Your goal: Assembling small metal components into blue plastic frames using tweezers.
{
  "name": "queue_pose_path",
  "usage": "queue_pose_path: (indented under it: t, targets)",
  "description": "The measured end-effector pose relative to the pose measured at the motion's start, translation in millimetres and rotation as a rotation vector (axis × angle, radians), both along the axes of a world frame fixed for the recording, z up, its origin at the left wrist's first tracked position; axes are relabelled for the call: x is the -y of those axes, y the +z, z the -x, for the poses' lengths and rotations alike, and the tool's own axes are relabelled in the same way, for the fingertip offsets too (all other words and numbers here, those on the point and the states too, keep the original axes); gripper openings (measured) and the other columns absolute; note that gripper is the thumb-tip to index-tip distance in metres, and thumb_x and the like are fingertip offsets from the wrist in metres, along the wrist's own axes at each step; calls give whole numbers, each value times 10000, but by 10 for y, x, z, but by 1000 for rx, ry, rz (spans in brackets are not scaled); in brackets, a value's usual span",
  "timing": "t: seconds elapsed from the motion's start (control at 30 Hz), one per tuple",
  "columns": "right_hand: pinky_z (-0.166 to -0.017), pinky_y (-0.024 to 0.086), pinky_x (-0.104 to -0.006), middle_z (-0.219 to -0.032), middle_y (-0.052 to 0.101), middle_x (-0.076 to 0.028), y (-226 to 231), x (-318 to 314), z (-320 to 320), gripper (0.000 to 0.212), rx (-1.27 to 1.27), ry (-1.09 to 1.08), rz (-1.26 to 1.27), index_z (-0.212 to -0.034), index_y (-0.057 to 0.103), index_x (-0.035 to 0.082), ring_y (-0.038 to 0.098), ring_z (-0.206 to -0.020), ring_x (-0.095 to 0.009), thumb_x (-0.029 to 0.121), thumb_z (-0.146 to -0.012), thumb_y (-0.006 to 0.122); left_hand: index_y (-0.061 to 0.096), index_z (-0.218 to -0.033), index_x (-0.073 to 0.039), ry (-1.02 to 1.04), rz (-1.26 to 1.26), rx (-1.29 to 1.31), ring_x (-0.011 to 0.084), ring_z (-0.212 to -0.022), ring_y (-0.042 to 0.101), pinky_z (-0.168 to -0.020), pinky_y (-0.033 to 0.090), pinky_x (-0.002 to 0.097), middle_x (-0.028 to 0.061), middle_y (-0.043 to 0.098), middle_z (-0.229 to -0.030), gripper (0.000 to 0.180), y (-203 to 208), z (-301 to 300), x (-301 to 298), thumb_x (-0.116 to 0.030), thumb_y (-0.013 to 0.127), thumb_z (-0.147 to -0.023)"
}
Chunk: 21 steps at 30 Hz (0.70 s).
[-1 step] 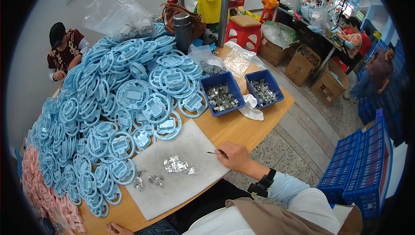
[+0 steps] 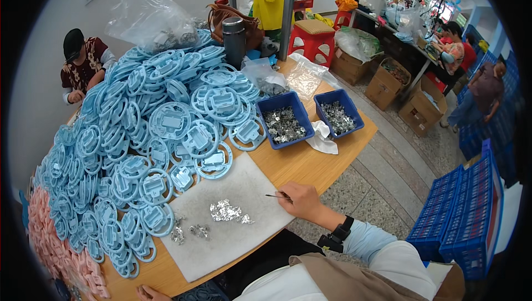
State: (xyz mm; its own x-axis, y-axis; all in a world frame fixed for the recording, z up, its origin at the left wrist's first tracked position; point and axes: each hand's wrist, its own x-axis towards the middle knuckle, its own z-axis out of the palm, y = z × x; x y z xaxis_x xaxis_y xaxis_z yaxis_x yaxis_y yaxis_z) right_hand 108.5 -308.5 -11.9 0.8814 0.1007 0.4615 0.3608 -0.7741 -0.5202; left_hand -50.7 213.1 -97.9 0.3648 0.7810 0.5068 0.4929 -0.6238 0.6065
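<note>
My right hand [image 2: 303, 200] is closed around slim metal tweezers [image 2: 272, 196], resting at the right edge of a pale grey mat [image 2: 205, 256]. The tweezers' tips point left over the mat. In the mat's middle lies a spread of small shiny silver metal pieces [image 2: 228, 211]; two smaller clumps [image 2: 199, 231] sit to its left. Only part of my left hand [image 2: 152, 294] shows at the lower edge, its fingers slightly apart on the table's near edge, with nothing visible in them. Beyond the mat are two blue bins [image 2: 284, 145] of similar metal pieces.
Light blue round plastic parts [image 2: 166, 121] are heaped across the table's left and back, with pink parts [image 2: 61, 245] at the near left. A dark flask [image 2: 234, 40] stands behind. Blue crates [image 2: 443, 212] are stacked on the right. Another person [image 2: 83, 65] sits at the far left.
</note>
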Motion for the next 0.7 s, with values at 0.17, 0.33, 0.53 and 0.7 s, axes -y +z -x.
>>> queue_pose_path:
  t: [0.17, 0.33, 0.53, 0.7]
  targets:
    - [-469, 450, -334, -658, 545, -58, -3, 3, 1, 113, 5, 2, 9, -694, 545, 85, 571, -539, -236, 154, -728, 629, 591, -1048, 21, 6, -26, -16, 240, -955, 586, -849, 440, 319, 127, 572, -1155, 304, -36, 11, -46, -234, 529, -895]
    - [-471, 447, -336, -656, 543, -56, 2, -6, -1, 118, 2, -4, 6, -691, 541, 84, 570, -543, -237, 152, -727, 630, 601, -1036, 13, 52, -50, -52, 227, -944, 588, -841, 433, 322, 115, 584, -1140, 302, 42, -17, 68, -243, 540, -887]
    - [-474, 437, -346, -650, 537, -54, 33, -20, 9, 118, -7, 2, -21, -689, 532, 84, 558, -541, -242, 142, -727, 627, 601, -1036, 18, 40, -45, -43, 225, -931, 589, -833, 433, 322, 114, 607, -1085, 306, 13, 21, 19, -241, 548, -883]
    - [-474, 434, -347, -640, 531, -58, 7, -21, 1, 121, -5, -12, -12, -687, 528, 85, 554, -540, -249, 140, -730, 627, 592, -1040, 31, 13, -17, 8, 226, -925, 587, -828, 439, 322, 124, 602, -1089, 309, 44, -15, 58, -231, 549, -883]
